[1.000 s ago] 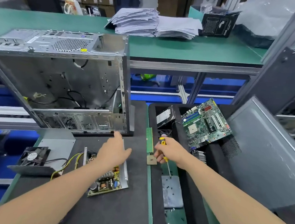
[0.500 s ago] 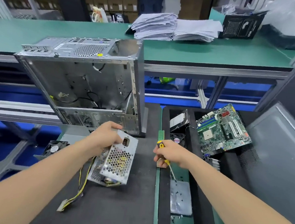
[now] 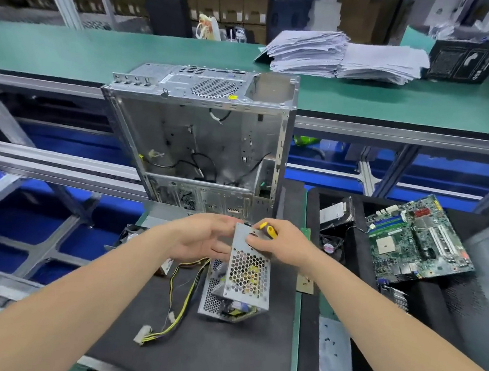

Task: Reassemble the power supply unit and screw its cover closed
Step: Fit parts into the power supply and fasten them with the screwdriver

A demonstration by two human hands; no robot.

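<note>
change: right hand (image 3: 285,244), fingers (image 3: 255,240) round screwdriver (image 3: 270,231), joins left hand (image 3: 201,240) gripping lifted power supply unit (image 3: 248,273) | task: reassembly likely starting, nothing screwed yet

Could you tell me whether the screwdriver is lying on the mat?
No, the right hand grips the screwdriver at the top of the power supply unit.

The right grip (image 3: 285,244) is covering the screwdriver (image 3: 269,230); only its yellow handle is showing. The left grip (image 3: 201,240) is reaching with its fingertips behind the power supply unit (image 3: 246,273). The left forearm (image 3: 113,280) is hiding part of the fan (image 3: 130,233). The grey panel (image 3: 486,263) is running out of the right edge, blurred.
</note>
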